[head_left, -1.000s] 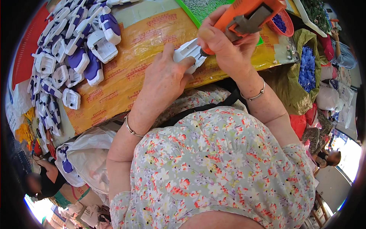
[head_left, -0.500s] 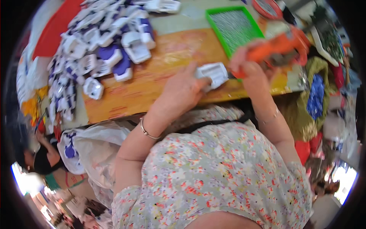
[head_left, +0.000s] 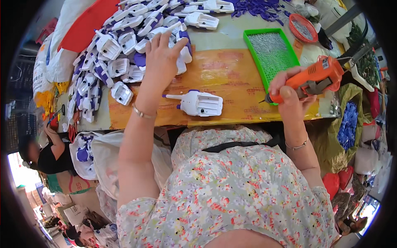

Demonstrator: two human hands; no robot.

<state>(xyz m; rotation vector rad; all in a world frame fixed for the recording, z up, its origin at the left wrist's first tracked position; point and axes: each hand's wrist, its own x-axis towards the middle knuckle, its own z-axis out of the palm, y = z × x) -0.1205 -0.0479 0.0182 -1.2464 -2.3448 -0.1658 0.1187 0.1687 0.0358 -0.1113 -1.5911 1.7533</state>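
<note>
On the table, the white plastic part (head_left: 199, 103) now lies released, left hand (head_left: 162, 58) spread on the pile (head_left: 120, 45) at eleven o'clock, right hand (head_left: 289, 93) still gripping the orange screwdriver (head_left: 314, 78).

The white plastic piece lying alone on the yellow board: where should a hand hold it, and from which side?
Probably the wide ribbed body of the white plastic piece, taken from above, fingers across its two long sides. It lies flat and apart from the pile, so both sides are free. The thin peg at its left end looks too slim for a firm hold.
</note>
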